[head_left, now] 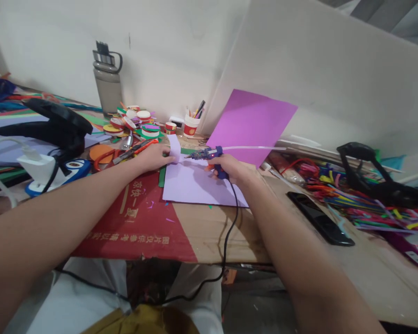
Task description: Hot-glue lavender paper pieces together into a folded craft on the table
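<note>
My right hand (pixel 230 167) is wrapped round a blue hot glue gun (pixel 211 152), its nozzle pointing left and a long clear glue stick (pixel 252 148) poking out behind. My left hand (pixel 152 157) pinches a short lavender paper strip (pixel 174 146), which stands up with a slight bend. Beneath the strip and the gun lies a lavender paper sheet (pixel 198 188), with green paper showing under its left side. The nozzle is close to the strip; whether they touch I cannot tell. A black cord (pixel 226 243) hangs from the gun over the table edge.
Red and brown cardboard (pixel 149 218) covers the table front. Paper rolls (pixel 143 117), a pen cup (pixel 191 125) and a bottle (pixel 107 83) stand behind. A purple sheet (pixel 252 123) leans at the back. Right are a phone (pixel 319 218) and pipe cleaners (pixel 337 195); left, a plugged charger (pixel 38 167).
</note>
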Demonstrator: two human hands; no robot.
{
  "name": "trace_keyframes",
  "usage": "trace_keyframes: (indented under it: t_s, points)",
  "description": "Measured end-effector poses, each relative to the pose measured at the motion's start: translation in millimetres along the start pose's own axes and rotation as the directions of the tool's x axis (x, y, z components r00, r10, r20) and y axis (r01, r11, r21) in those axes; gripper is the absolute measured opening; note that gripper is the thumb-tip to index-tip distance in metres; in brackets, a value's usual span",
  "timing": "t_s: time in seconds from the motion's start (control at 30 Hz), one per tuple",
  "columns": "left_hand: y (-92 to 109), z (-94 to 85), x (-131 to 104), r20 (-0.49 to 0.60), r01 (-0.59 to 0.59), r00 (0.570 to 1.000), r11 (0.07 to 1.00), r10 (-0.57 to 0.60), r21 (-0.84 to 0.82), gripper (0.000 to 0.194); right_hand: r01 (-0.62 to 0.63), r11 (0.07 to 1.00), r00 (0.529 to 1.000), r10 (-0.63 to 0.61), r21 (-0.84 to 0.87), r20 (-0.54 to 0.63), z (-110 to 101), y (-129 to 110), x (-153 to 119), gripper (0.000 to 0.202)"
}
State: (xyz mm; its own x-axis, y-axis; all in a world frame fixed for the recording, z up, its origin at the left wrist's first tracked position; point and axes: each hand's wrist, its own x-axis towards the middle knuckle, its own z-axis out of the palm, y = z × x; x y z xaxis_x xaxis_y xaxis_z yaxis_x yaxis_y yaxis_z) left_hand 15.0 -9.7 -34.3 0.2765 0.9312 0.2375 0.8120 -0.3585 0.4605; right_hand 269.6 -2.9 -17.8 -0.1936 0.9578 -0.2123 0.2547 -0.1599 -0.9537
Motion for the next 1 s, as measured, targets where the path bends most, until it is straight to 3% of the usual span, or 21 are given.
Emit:
trace_keyframes:
  t_s: [0.13, 0.33, 0.43, 0.53, 0.67, 0.93, 1.0]
  points:
    - [4, -5.1, -4, 0.029, -0.040, 0.999, 0.999, 0.040, 0.004, 0.030, -0.068, 0.991, 0.995, 0.075, 0.116, -0.060, -3, 7, 7, 0.002]
    - [-5, -3.1, -1, -0.169, 0.022, 0.985, 1.000, -0.021, 0.007, 0.036, -0.027, 0.991, 0.995, 0.039, 0.133, -0.091, 7, 17, 14, 0.009]
    - [-12, 4.4, 1, -0.104, -0.017, 0.994, 0.999, 0.020, 0.028, 0.032, -0.007, 0.993, 0.994, 0.020, 0.120, -0.105, 9, 20, 16, 0.012]
    - [-15, 8.7, 1, -0.023, -0.164, 0.986, 0.986, 0.164, 0.002, 0.028, -0.001, 0.994, 0.993, 0.014, 0.109, -0.114, 10, 20, 16, 0.013]
    - [-11, 4.5, 1, 0.095, -0.291, 0.956, 0.943, 0.278, 0.160, 0.027, -0.003, 0.994, 0.993, 0.016, 0.106, -0.118, 11, 19, 15, 0.013]
    - [-3, 1.4, -3, 0.120, -0.263, 0.964, 0.911, 0.236, 0.317, 0.039, 0.012, 0.992, 0.993, 0.003, 0.123, -0.121, 13, 17, 14, 0.013]
    - [-3, 3.9, -4, 0.179, -0.264, 0.961, 0.888, 0.211, 0.376, 0.043, 0.018, 0.990, 0.993, -0.002, 0.137, -0.118, 13, 16, 14, 0.014]
